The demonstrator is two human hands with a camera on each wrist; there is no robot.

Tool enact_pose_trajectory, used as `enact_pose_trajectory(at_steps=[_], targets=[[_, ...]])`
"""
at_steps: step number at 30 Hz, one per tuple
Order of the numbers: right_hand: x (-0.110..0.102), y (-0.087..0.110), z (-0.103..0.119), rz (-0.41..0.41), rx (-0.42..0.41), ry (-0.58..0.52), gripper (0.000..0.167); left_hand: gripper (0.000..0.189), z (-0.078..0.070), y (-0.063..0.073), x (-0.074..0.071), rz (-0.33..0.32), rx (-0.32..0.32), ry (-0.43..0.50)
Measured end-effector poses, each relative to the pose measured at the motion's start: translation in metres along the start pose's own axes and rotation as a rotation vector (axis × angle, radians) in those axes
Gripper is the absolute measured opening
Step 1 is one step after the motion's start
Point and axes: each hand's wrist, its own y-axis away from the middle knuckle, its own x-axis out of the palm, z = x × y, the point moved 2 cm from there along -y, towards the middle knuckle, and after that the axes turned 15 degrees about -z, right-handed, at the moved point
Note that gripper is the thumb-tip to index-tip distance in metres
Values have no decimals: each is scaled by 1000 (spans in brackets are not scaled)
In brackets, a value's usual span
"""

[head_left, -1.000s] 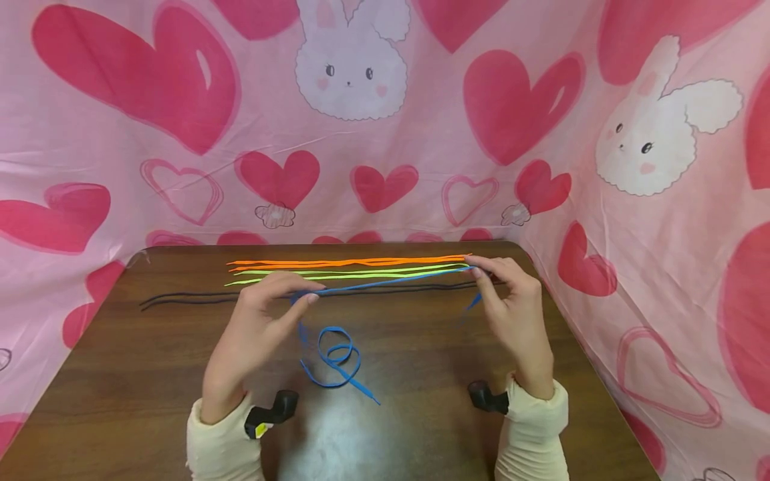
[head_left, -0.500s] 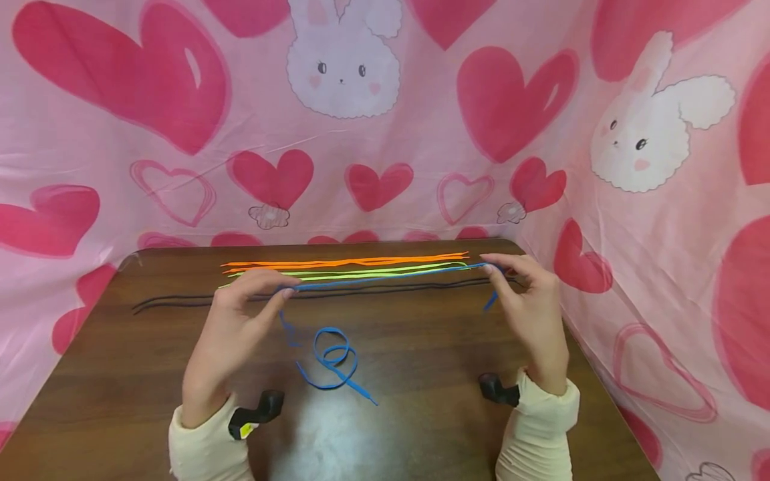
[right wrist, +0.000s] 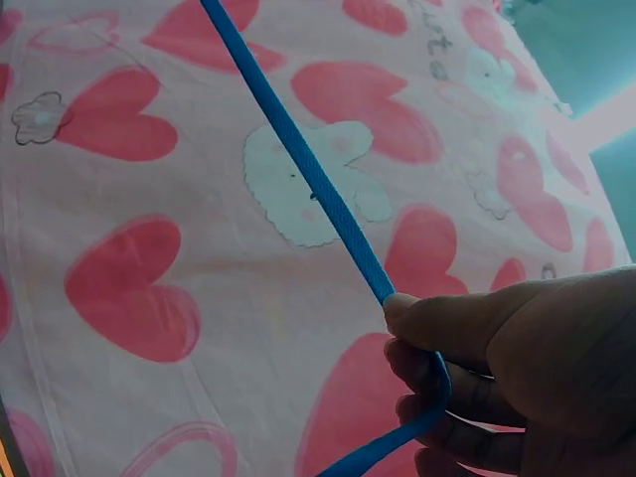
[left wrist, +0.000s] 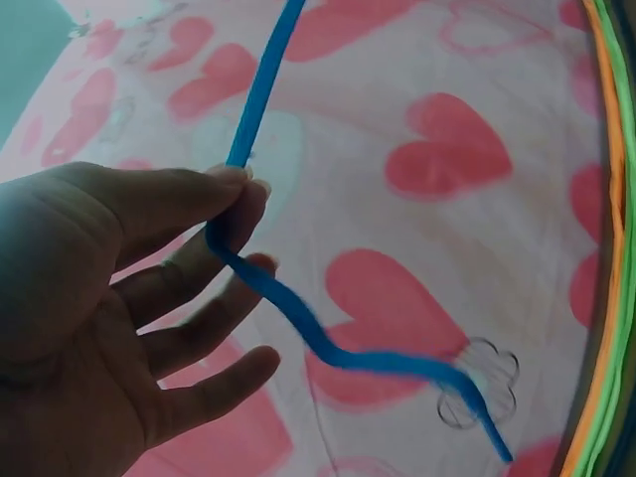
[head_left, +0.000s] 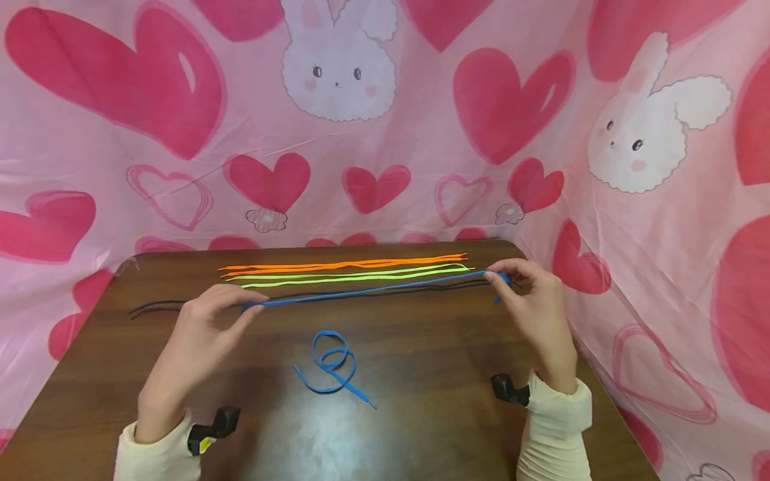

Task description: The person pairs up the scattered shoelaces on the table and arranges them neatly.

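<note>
A blue shoelace (head_left: pixel 373 290) is stretched between the two hands above the table, running slightly higher toward the right. My left hand (head_left: pixel 201 337) pinches it between thumb and fingertips, and in the left wrist view a loose end of the lace (left wrist: pixel 388 364) trails from the grip. On the other side my right hand (head_left: pixel 535 314) pinches the lace near its other end; the right wrist view shows its tail (right wrist: pixel 373 455) bending away below the fingers. A second blue shoelace (head_left: pixel 333 367) lies loosely coiled on the table between the forearms.
Orange laces (head_left: pixel 343 264) lie straight along the table's far side, with yellow-green laces (head_left: pixel 355 276) just nearer. Dark laces (head_left: pixel 153 307) stretch out in front of those, partly behind the left hand. A pink heart-print cloth (head_left: pixel 421 133) hangs around the brown table (head_left: pixel 421 414).
Both hands have moved apart, the left hand farther left and slightly lower, the right hand a little right. The span of blue lace between them has grown longer.
</note>
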Motion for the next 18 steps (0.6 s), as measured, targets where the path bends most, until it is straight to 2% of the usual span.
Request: enact_pose_trajectory(at_steps=[7, 11, 18], targets=[[4, 3, -10, 113, -98, 37, 23, 34, 24, 8, -10, -45, 20, -100], [5, 3, -16, 119, -109, 37, 22, 31, 38, 11, -15, -53, 25, -162], [7, 4, -25, 107, -90, 79, 15, 20, 57, 15, -23, 40, -72, -286]])
